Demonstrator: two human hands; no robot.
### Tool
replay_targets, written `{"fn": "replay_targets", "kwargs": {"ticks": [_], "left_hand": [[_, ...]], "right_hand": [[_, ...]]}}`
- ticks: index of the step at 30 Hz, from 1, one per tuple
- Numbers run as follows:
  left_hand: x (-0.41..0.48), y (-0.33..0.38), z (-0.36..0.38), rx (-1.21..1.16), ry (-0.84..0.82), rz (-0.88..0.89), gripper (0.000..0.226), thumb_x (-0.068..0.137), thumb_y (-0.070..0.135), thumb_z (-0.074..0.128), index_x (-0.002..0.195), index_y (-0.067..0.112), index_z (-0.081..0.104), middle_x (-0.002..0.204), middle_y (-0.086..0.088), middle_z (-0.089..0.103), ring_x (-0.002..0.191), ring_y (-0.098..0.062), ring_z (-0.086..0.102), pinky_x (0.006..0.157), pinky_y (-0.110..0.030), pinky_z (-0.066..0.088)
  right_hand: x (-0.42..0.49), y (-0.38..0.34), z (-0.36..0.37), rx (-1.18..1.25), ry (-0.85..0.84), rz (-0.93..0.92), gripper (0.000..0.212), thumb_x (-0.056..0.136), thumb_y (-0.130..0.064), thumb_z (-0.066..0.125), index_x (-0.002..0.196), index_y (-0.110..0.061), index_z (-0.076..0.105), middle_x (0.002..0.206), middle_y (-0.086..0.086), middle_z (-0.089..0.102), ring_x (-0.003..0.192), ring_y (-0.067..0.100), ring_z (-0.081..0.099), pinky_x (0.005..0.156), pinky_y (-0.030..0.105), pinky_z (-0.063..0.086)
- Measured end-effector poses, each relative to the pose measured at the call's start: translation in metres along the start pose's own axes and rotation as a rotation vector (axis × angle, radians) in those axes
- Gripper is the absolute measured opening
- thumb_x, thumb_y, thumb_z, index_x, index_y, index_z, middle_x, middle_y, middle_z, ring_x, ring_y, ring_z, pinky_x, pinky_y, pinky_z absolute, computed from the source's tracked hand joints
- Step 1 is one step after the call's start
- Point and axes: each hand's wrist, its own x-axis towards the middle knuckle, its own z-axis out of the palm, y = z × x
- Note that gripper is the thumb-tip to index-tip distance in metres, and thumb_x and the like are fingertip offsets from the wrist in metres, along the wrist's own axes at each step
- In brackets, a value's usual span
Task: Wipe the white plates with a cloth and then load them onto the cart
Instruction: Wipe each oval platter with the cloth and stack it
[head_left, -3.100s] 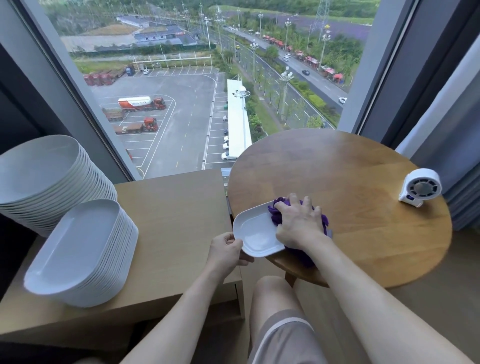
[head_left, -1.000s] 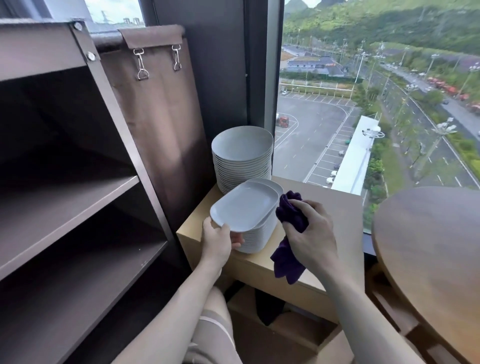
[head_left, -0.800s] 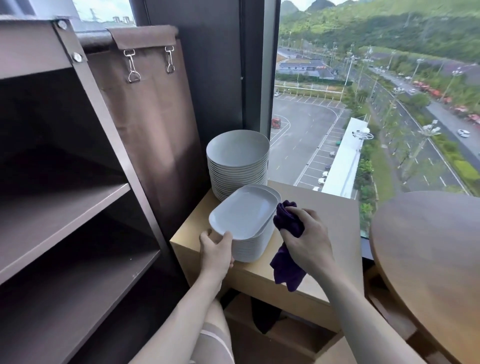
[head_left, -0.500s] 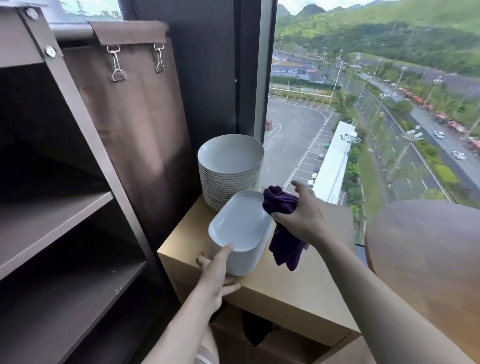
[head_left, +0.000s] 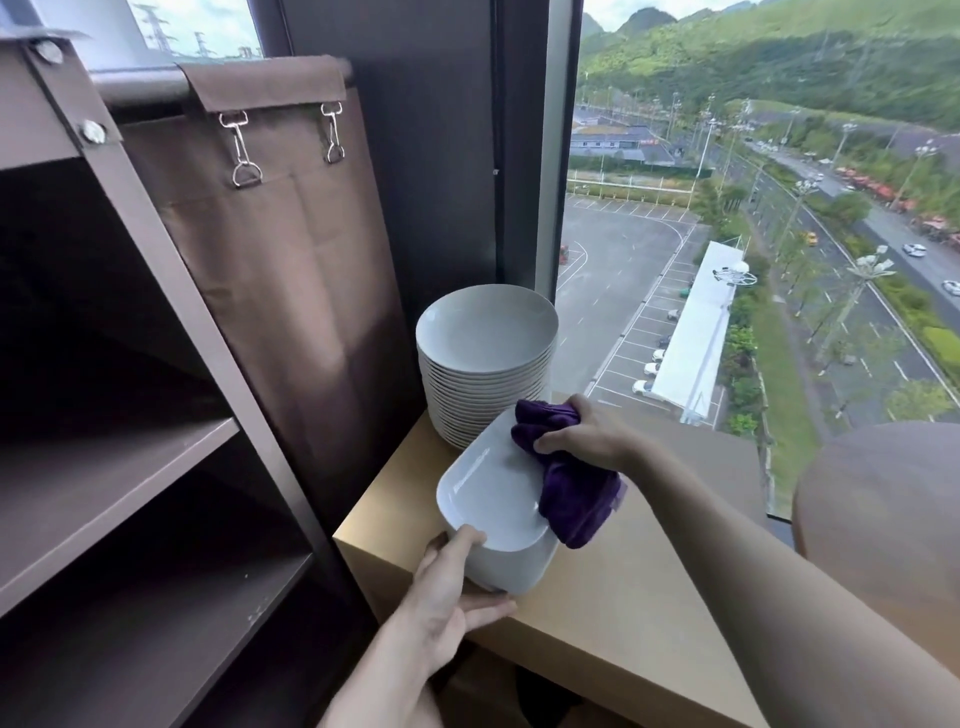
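the top plate (head_left: 491, 499), white, oblong and glazed, is seen lying on a pile of oblong plates (head_left: 511, 569) at the near left corner of a light wooden cabinet (head_left: 623, 613). the pile's near corner is clasped by the left hand (head_left: 447, 587): the thumb is laid over the top plate's rim and the fingers are tucked low against the pile's side. whether the top plate alone is being taken cannot be told. a purple cloth (head_left: 576, 499) is bunched tightly in the right hand (head_left: 584, 439), which is held at the plate's far rim, and the loose end is draped over the plate's right edge.

the plate is judged stiff, brittle and slick, and fairly weighty for one hand. it is best taken at a short end, thumb on the rim and fingers beneath, and lifted clear rather than dragged over the plate below, where chipping is risked.

just behind, a taller stack of round plates (head_left: 485, 364) is stood by the window frame. to the left the cart (head_left: 114, 483) with its dark shelves is placed beside a brown fabric bag (head_left: 270, 249) hung on clips. a round wooden table (head_left: 883, 509) is glimpsed at the right.
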Motion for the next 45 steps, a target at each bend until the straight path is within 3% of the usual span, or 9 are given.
{"fn": "replay_targets", "kwargs": {"ticks": [4, 9, 12, 15, 21, 25, 31, 34, 45], "left_hand": [[0.007, 0.013, -0.007, 0.043, -0.105, -0.017, 0.056, 0.083, 0.028, 0.079, 0.132, 0.01, 0.061, 0.141, -0.017, 0.048, 0.124, -0.04, 0.056, 0.084, -0.056, 0.062], [0.021, 0.016, 0.006, 0.15, -0.208, -0.058, 0.058, 0.08, 0.05, 0.082, 0.13, 0.023, 0.069, 0.132, -0.014, 0.069, 0.117, -0.038, 0.069, 0.097, -0.06, 0.057], [0.031, 0.01, 0.027, 0.166, -0.255, -0.08, 0.052, 0.084, 0.053, 0.077, 0.127, 0.026, 0.068, 0.131, -0.014, 0.068, 0.112, -0.042, 0.071, 0.098, -0.063, 0.055], [0.04, 0.002, 0.057, 0.231, -0.277, -0.089, 0.053, 0.087, 0.057, 0.073, 0.127, 0.024, 0.062, 0.132, -0.015, 0.064, 0.111, -0.042, 0.07, 0.097, -0.059, 0.057], [0.056, -0.002, 0.122, 0.367, -0.206, -0.078, 0.052, 0.089, 0.057, 0.065, 0.119, 0.015, 0.063, 0.113, -0.019, 0.072, 0.094, -0.041, 0.076, 0.085, -0.057, 0.062], [0.075, 0.008, 0.15, 0.405, -0.188, -0.073, 0.05, 0.089, 0.056, 0.065, 0.112, 0.012, 0.065, 0.105, -0.017, 0.074, 0.083, -0.037, 0.078, 0.066, -0.042, 0.062], [0.116, 0.027, 0.18, 0.46, -0.135, -0.052, 0.051, 0.089, 0.057, 0.065, 0.108, 0.01, 0.066, 0.103, -0.018, 0.073, 0.091, -0.04, 0.075, 0.088, -0.055, 0.062], [0.134, 0.037, 0.191, 0.461, -0.115, -0.06, 0.06, 0.083, 0.06, 0.071, 0.11, 0.007, 0.064, 0.106, -0.019, 0.072, 0.092, -0.039, 0.075, 0.079, -0.053, 0.064], [0.183, 0.071, 0.221, 0.508, -0.115, -0.025, 0.062, 0.079, 0.067, 0.069, 0.109, 0.012, 0.066, 0.109, -0.017, 0.07, 0.094, -0.043, 0.072, 0.068, -0.05, 0.065]], "right_hand": [[-0.015, 0.021, 0.0, 0.065, 0.073, 0.061, 0.065, 0.051, -0.053, 0.073, 0.104, -0.025, 0.05, 0.099, 0.002, 0.066, 0.086, 0.019, 0.066, 0.07, 0.034, 0.052], [-0.052, 0.056, -0.005, 0.128, 0.272, 0.194, 0.061, 0.055, -0.056, 0.069, 0.105, -0.029, 0.048, 0.099, -0.003, 0.064, 0.09, 0.019, 0.064, 0.079, 0.038, 0.053], [-0.073, 0.077, -0.015, 0.143, 0.397, 0.248, 0.059, 0.058, -0.057, 0.07, 0.105, -0.03, 0.049, 0.098, -0.006, 0.062, 0.085, 0.013, 0.062, 0.07, 0.034, 0.049], [-0.086, 0.094, -0.033, 0.176, 0.476, 0.287, 0.059, 0.056, -0.056, 0.071, 0.101, -0.028, 0.046, 0.103, -0.002, 0.06, 0.09, 0.017, 0.062, 0.082, 0.039, 0.053], [-0.092, 0.123, -0.069, 0.19, 0.518, 0.379, 0.069, 0.068, -0.053, 0.074, 0.12, -0.022, 0.042, 0.105, 0.0, 0.059, 0.092, 0.023, 0.061, 0.085, 0.041, 0.053], [-0.079, 0.132, -0.088, 0.173, 0.529, 0.407, 0.072, 0.075, -0.049, 0.075, 0.13, -0.016, 0.041, 0.114, 0.006, 0.058, 0.1, 0.028, 0.06, 0.088, 0.04, 0.051], [-0.052, 0.131, -0.103, 0.077, 0.537, 0.477, 0.092, 0.087, -0.049, 0.067, 0.151, -0.006, 0.018, 0.129, 0.015, 0.052, 0.11, 0.035, 0.058, 0.084, 0.037, 0.047], [-0.039, 0.13, -0.108, 0.062, 0.547, 0.486, 0.099, 0.09, -0.048, 0.063, 0.156, -0.002, 0.006, 0.142, 0.021, 0.048, 0.122, 0.039, 0.056, 0.097, 0.041, 0.049], [0.016, 0.133, -0.131, 0.118, 0.575, 0.458, 0.087, 0.086, -0.046, 0.067, 0.147, -0.005, 0.02, 0.111, 0.008, 0.046, 0.094, 0.029, 0.049, 0.077, 0.034, 0.039]]}}
